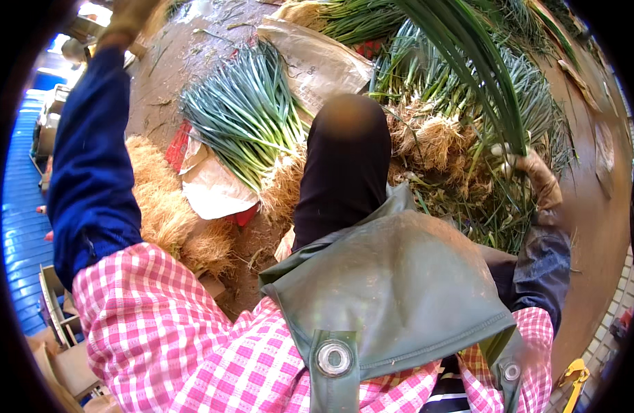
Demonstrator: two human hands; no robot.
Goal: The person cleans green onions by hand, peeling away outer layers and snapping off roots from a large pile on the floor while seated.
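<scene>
My right hand [536,175], in a dirty brownish glove, closes round the lower end of a bunch of long flat green leeks [479,76]. Their leaves arch up and left past the top edge. Right beside that hand lies a heap of leeks with tangled pale roots [434,141]. My left arm, in a dark blue sleeve, stretches out to the top left. The left hand [129,19] looks gloved, but it is blurred and cut by the edge, so its fingers do not show. A neat pile of leeks [244,110] lies before my knee, roots toward me.
Tan fibrous roots [158,196] are heaped on the left. Brown paper sacks [317,62] lie under and beside the leeks on the wet brown floor [167,76]. Loose trimmed leaves [496,224] lie below my right hand. A green waterproof apron [392,282] covers my lap.
</scene>
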